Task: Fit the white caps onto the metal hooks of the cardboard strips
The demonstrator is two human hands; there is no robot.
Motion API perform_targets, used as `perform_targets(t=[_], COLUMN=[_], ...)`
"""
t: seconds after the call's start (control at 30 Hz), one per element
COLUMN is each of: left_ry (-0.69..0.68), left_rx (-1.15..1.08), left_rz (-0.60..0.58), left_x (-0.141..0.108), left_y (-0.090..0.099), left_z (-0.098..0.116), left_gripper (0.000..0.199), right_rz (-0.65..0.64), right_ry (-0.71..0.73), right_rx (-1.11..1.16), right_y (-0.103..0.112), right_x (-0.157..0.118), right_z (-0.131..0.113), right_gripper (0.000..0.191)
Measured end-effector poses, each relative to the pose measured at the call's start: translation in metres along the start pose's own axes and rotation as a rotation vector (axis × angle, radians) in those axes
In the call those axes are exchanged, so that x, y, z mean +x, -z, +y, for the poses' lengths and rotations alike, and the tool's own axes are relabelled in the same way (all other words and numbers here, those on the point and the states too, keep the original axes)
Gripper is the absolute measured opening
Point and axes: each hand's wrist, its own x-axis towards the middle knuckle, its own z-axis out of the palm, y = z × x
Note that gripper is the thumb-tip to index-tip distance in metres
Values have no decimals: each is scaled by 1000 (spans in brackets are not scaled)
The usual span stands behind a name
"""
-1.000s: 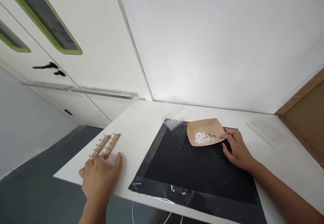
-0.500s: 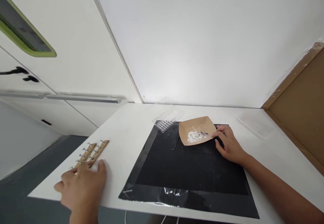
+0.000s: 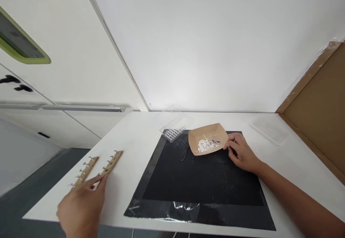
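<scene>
My left hand (image 3: 81,205) pinches the near end of a wooden strip with small metal hooks (image 3: 115,159), at the left of the table. Just to its left lies a second wooden strip with metal hooks (image 3: 87,169). On the right, the fingers of my right hand (image 3: 241,153) are closed on the right edge of a brown paper tray (image 3: 195,137). Inside that tray is a heap of small white pieces (image 3: 206,145) with a few thin sticks. The tray rests at the back of a black mat (image 3: 199,180).
Clear plastic trays (image 3: 175,130) with white pieces stand behind the mat. A thin clear strip (image 3: 184,152) lies left of the paper tray. A translucent lid or box (image 3: 269,131) is at the back right, near a cardboard panel (image 3: 318,98). The white table (image 3: 129,141) meets the wall.
My left hand has closed on the right-hand hook strip and shifted it right, widening the gap between the two strips. My right hand stays at the tray's edge. The view has shifted slightly.
</scene>
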Motion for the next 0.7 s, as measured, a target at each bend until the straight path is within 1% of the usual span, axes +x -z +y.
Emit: perform_targets(t=[0.03, 0.1, 0.13, 0.2, 0.23, 0.27, 0.33, 0.4, 0.47, 0.53, 0.6, 0.63, 0.7], left_ry=[39, 30, -1, -78, -136, -220, -395, -564, -729, -893, -1018, -1058, -1108], left_rx=[53, 76, 47, -76, -185, -294, -485, -654, -765, -817, -847, -852, -857], left_rz=[-20, -21, 5, 88, 116, 85, -48, -262, -405, -507, -600, -640, -688], left_x=[-2, -6, -9, -18, -24, -31, -48, -64, -76, -84, -87, -87, -88], left_y=[-2, -3, -3, 1, 3, 6, 11, 14, 12, 4, -9, -17, -32], left_z=[2, 10, 17, 39, 53, 69, 107, 148, 185, 214, 235, 241, 247], left_gripper=[25, 28, 33, 38, 37, 35, 29, 23, 21, 18, 15, 14, 14], right_rz=[2, 3, 4, 7, 10, 20, 60, 112, 153, 180, 202, 206, 194], right_ry=[-1, -1, -1, 1, 0, -7, -35, -72, -99, -115, -125, -128, -133], right_rx=[-3, -8, -10, -10, -8, 0, 29, 60, 73, 74, 74, 74, 74], right_y=[0, 1, 1, 1, 1, 0, 0, -2, -3, -4, -4, -3, 0], right_x=[0, 1, 1, 1, 1, 1, 1, 0, -1, -3, -3, -4, -4], right_z=[0, -1, -2, -2, -2, -1, -1, 0, 1, 2, 5, 7, 11], right_gripper=[25, 25, 25, 25, 26, 29, 38, 50, 56, 58, 59, 60, 59])
